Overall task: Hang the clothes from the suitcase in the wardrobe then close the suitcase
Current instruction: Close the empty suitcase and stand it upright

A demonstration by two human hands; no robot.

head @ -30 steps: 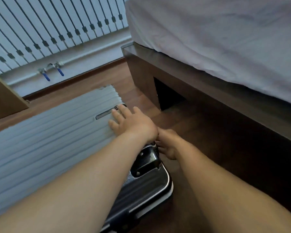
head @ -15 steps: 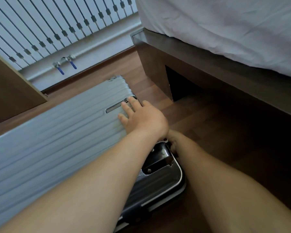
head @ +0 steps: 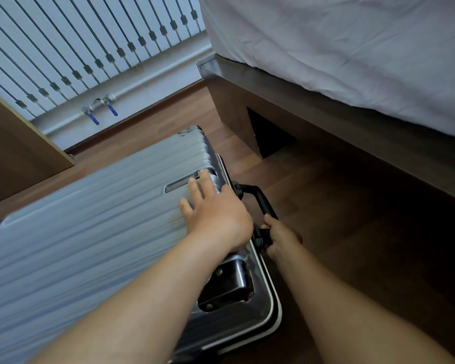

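Dark wooden floor (head: 339,219), planks running away beyond the right hand (head: 283,239). Lying directly on it, under the left hand (head: 217,216): a ribbed silver suitcase (head: 76,232), lid down. Beyond and right of both hands, standing on the same floor: a wooden bed frame (head: 313,119). Far left of the left hand: a wooden cabinet panel (head: 16,153).

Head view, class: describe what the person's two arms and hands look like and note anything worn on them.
Both forearms are bare as far as the frame shows: no sleeves, watch or bracelets. The left hand and right hand wear no gloves, and no rings show on the visible fingers. Nails on the left hand look short and unpainted. The right hand's fingers are mostly hidden, so rings there cannot be ruled out.
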